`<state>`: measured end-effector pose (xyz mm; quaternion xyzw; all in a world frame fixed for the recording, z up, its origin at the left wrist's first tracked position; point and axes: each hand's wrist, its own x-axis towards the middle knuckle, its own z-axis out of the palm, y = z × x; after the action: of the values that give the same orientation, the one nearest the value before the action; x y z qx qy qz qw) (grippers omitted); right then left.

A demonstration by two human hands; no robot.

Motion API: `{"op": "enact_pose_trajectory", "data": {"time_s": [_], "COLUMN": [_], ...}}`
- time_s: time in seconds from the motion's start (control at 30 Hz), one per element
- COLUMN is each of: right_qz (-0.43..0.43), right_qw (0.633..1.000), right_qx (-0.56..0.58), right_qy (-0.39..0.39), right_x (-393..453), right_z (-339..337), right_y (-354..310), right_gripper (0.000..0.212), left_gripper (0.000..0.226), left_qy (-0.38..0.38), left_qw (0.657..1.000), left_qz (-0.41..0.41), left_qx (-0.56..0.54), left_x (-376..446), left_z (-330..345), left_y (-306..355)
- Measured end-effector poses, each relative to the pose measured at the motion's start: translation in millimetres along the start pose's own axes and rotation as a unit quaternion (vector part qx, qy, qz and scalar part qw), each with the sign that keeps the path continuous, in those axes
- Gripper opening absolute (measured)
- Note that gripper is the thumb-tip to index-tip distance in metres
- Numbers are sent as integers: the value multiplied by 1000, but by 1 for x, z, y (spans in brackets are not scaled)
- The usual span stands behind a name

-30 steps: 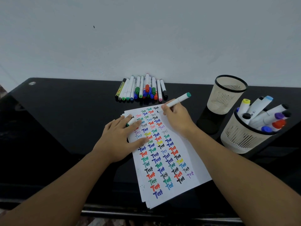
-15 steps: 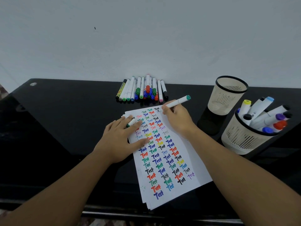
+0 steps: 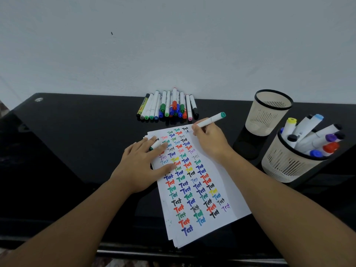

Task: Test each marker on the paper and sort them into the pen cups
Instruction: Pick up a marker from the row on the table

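Observation:
My right hand (image 3: 209,140) grips a white marker with a teal end (image 3: 212,118), its tip at the top of the paper (image 3: 227,182), which is covered with coloured "Test" words. My left hand (image 3: 143,164) lies flat on the paper's left side and holds the marker's cap (image 3: 155,145) between its fingers. A row of untested markers (image 3: 169,107) lies at the back of the table. An empty pen cup (image 3: 268,111) stands at the right; a nearer pen cup (image 3: 289,162) holds several markers.
The black glossy table (image 3: 67,151) runs up to a pale wall (image 3: 173,45). Its front edge (image 3: 134,253) is near my forearms. The paper is a small stack of sheets lying at a slant.
My hands have hardly moved; the marker stays at the paper's top edge. The view shifted slightly.

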<state>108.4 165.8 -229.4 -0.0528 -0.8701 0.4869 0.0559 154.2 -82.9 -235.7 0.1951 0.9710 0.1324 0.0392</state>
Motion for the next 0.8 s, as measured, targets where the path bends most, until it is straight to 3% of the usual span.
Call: {"op": "enact_pose_trajectory", "data": {"time_s": [0.3,0.47,0.67,0.8], "right_qz": [-10,-4,-9,-8], "right_qw": [1000,1000,1000,1000], "right_qx": [20,-9,7,11], "right_qy": [16,9,2,15], "right_x": [0,-1,-3,-3], "right_z": [1,-1,-3,-2], "right_y": [2,0,-3,-2], "right_gripper": [13,21,11,11], "left_gripper": [86,89,81,88], "left_qy": [-2,11,36,45], "left_qw": [1000,999,998,998], "left_qz": [0,1,3,3], "left_qx": [-4,-30,-59,-55], "left_x": [0,1,0,0], "left_z": [0,2,1,3], "left_y": [-1,-1,-1,-3]}}
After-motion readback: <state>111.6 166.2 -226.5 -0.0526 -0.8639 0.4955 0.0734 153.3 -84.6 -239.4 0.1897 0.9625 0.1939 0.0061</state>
